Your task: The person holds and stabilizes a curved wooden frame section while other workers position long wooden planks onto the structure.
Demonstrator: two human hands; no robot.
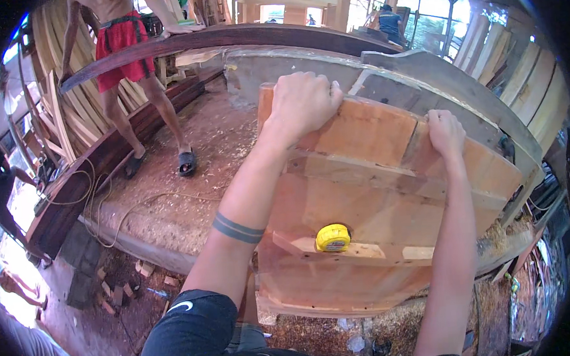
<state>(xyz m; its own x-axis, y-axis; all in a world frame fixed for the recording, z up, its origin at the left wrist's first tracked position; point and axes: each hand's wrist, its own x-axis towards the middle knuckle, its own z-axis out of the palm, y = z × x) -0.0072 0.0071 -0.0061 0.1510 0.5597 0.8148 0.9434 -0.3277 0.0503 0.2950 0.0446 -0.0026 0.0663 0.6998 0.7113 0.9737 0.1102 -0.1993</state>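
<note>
A broad panel of reddish-brown wooden boards (351, 207), crossed by battens, stands tilted in front of me. My left hand (304, 107) is closed over its upper edge near the left corner, knuckles up. Farther right along the same edge, my right hand (447, 133) is closed over the top too. Both sets of fingertips are hidden behind the wood. A yellow tape measure (332, 238) rests on a lower batten (372, 251), between my forearms and touched by neither hand.
Behind the panel runs a curved grey slab (330, 63). A person in red shorts (123, 48) stands at the back left, hands on a long dark beam (239, 37). A cord (151, 199) crosses the sawdust-strewn platform (167, 145). Wood offcuts (117, 295) lie lower left.
</note>
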